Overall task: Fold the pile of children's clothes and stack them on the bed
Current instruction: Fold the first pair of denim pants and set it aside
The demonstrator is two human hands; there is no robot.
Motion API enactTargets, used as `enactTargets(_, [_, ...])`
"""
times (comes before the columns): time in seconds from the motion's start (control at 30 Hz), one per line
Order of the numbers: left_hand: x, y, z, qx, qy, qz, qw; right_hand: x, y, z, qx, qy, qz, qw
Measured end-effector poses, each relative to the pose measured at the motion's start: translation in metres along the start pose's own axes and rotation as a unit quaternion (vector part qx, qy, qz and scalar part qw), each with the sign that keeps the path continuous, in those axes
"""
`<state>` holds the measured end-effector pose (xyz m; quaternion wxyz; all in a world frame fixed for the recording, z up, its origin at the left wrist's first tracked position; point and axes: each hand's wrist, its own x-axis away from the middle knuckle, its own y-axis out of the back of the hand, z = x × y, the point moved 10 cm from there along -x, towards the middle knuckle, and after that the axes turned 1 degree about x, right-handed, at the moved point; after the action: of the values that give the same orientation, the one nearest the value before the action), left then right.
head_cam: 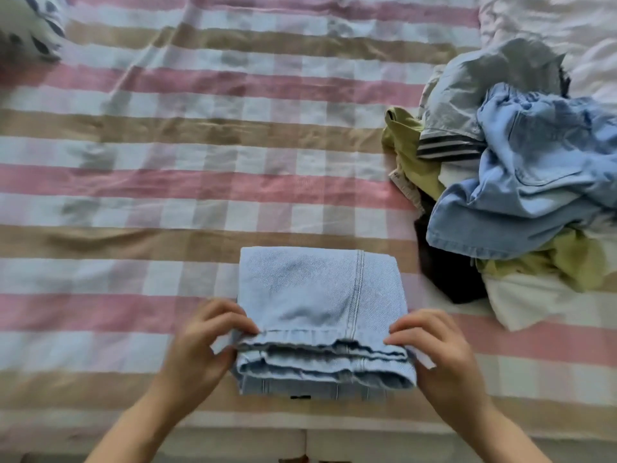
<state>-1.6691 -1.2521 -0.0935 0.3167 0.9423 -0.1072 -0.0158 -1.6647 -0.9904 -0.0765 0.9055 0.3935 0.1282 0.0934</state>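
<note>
Denim, pale blue: the folded jeans (317,295) are laid flat on the bed (167,162), close to its near edge and roughly central in the view. The fold is rectangular. A double-stitched seam is seen running from the far edge toward the near edge, right of centre. Several layers are stacked at the near side, where a gathered hem or waistband is exposed. A small dark label is noted at the lowest near edge of the denim; its writing is too small to be read.

The left hand (200,342) is clamped on the near left corner of the folded jeans, with the fingers curled over the top layer and the thumb set against the side. The right hand (440,355) is clamped likewise on the near right corner.

The bed is covered with a creased checked cloth in pink, tan and white bands.

The pile of clothes (517,178) is heaped at the right, near the folded jeans but apart from them. In it are recorded a blue denim garment (534,182) on top, a grey-blue garment (484,81) behind, a black-and-white striped cuff (447,148), a yellow-green garment (410,162), a black garment (447,275) and a white garment (534,299). A pale printed strip at the edge of the yellow-green garment is noted; the print is illegible.

A leaf-patterned pillow (26,25) is seen at the far left corner.
</note>
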Motion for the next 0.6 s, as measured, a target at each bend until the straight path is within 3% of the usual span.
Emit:
enactTargets(0.23, [0.034, -0.059, 0.030, -0.167, -0.036, -0.002, 0.985, 0.044, -0.060, -0.026, 0.132, 0.025, 0.030, 0.991])
enactTargets(0.33, [0.031, -0.066, 0.042, -0.229, -0.014, 0.001, 0.973, 0.046, -0.068, -0.038, 0.141, 0.001, 0.048, 0.989])
enactTargets(0.47, [0.019, -0.058, 0.021, -0.195, 0.025, -0.105, 0.975, 0.034, -0.064, -0.031, 0.073, -0.065, 0.000, 0.995])
enactTargets(0.6, [-0.002, -0.111, -0.003, -0.201, 0.043, -0.050, 0.977, 0.014, -0.106, -0.005, 0.178, -0.063, 0.047, 0.981])
